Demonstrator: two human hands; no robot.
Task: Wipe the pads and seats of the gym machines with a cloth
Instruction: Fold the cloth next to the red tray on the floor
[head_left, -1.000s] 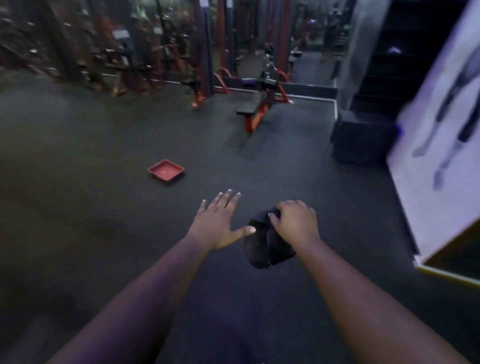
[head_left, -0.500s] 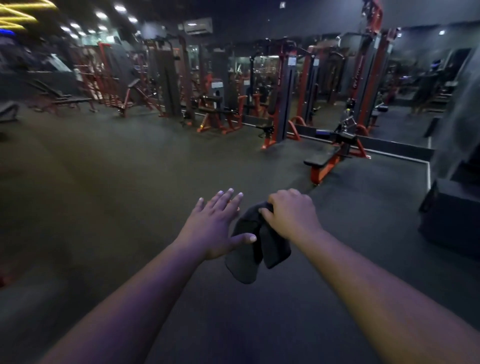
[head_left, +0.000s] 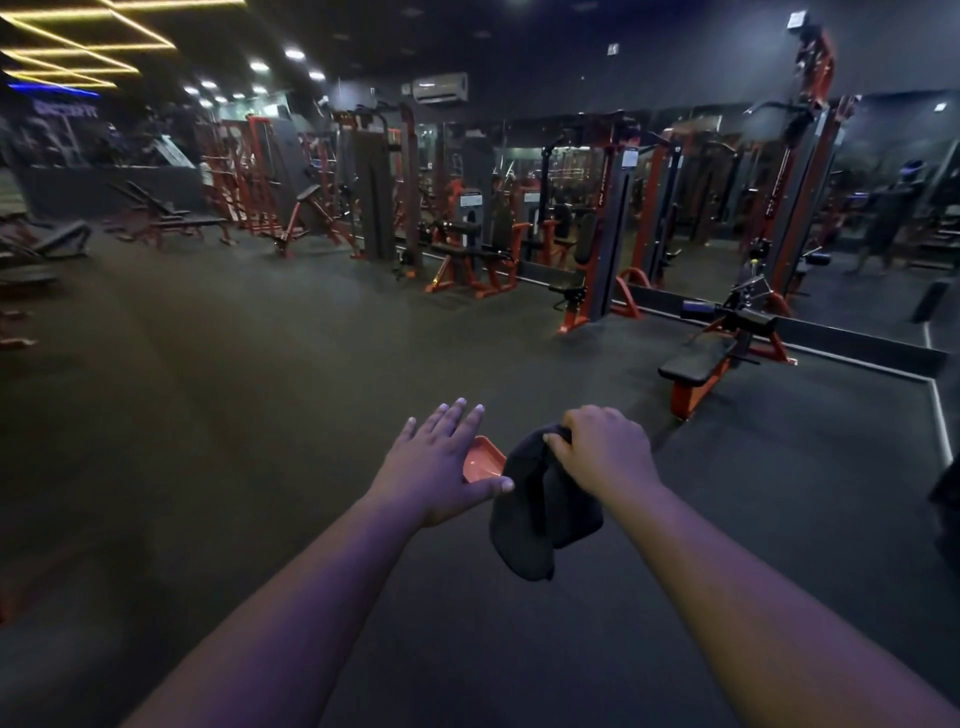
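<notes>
My right hand (head_left: 602, 452) is closed on a dark cloth (head_left: 540, 514) that hangs down from my fist over the floor. My left hand (head_left: 441, 462) is stretched out flat beside it, fingers apart, holding nothing; its thumb almost touches the cloth. The nearest machine is a low flat bench (head_left: 698, 364) with a black pad and orange frame, ahead to the right, well beyond my reach. More orange-and-black machines with black pads and seats (head_left: 467, 249) line the far wall.
A red tray (head_left: 485, 460) lies on the dark rubber floor (head_left: 260, 415), partly hidden behind my left hand. Mirrors (head_left: 717, 197) run along the back right wall. Incline benches (head_left: 171, 218) stand far left. A dark block (head_left: 932, 299) sits at right.
The view has swung up and left from the floor and white wall to the whole room. The cloth hangs lower from my right fist. Both hands keep their pose.
</notes>
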